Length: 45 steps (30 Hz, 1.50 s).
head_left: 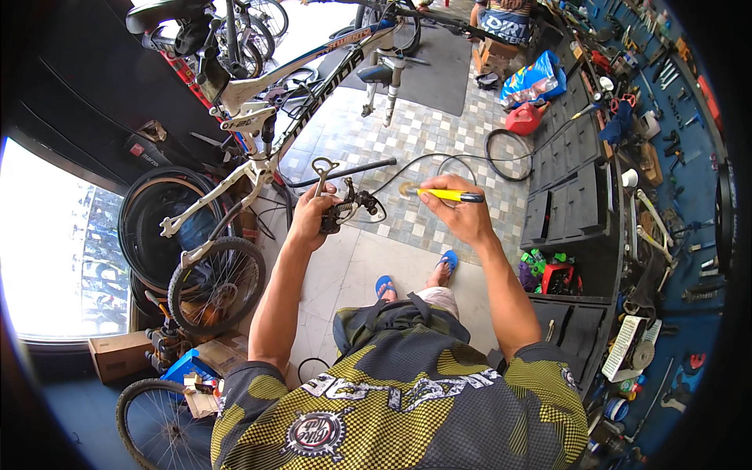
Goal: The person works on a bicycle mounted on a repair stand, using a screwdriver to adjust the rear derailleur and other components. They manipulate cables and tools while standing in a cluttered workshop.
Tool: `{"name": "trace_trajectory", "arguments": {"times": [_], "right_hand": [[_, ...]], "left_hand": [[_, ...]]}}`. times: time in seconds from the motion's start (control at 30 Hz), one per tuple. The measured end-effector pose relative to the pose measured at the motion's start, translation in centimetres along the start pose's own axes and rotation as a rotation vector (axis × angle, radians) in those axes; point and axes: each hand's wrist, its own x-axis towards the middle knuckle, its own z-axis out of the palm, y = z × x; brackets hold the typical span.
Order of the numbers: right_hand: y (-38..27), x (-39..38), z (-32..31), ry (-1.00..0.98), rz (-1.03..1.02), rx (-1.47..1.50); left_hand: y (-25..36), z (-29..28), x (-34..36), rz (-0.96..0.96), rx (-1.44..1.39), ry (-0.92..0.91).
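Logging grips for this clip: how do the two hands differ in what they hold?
The left hand grips a black derailleur with a cable trailing off; the right hand pinches a slim yellow-handled tool. The derailleur is bulky, the tool thin and level. Both are raised at chest height.

Single view only; nothing shared with second view. Camera worn on head, aimed steeply down and forward over chest. Own forearms seen entering from lower edge, left hand [311, 215] and right hand [462, 211] met near frame centre, close to lens. Tiled floor [368, 258] seen farther below. Fisheye bending noted at rim: bicycle frame [258, 102] curved upper left, tool wall [689, 157] curved along right edge.
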Motion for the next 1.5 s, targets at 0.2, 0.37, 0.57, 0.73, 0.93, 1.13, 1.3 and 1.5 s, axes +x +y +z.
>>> {"name": "trace_trajectory", "arguments": {"times": [0.2, 0.37, 0.57, 0.73, 0.93, 1.13, 1.3, 1.5], "right_hand": [[-3.1, 3.8, 3.9, -0.255, -0.415, 0.048], [-3.1, 5.3, 4.0, -0.056, -0.247, -0.065], [-3.6, 5.1, 4.8, -0.060, -0.200, 0.016], [-4.1, 5.2, 4.5, -0.203, -0.122, 0.000], [-4.1, 5.1, 3.8, -0.226, -0.062, 0.077], [-4.4, 4.2, 3.9, -0.089, -0.001, 0.009], [-4.5, 2.6, 3.7, -0.179, -0.113, 0.025], [-4.2, 2.8, 3.9, -0.122, -0.219, 0.047]], "left_hand": [[0.0, 1.1, -0.9, -0.071, -0.052, -0.060], [0.6, 0.9, -2.0, -0.034, 0.027, 0.049], [0.3, 2.2, -1.3, 0.058, 0.019, 0.088], [-0.2, 2.6, -1.0, 0.181, 0.155, 0.075], [-0.3, 2.8, -1.0, 0.246, 0.293, 0.088], [-0.6, 2.9, -0.9, 0.289, 0.321, 0.084], [-1.4, 2.5, -0.2, 0.301, 0.246, 0.133], [-1.6, 2.6, 0.4, 0.283, 0.197, 0.123]]}}
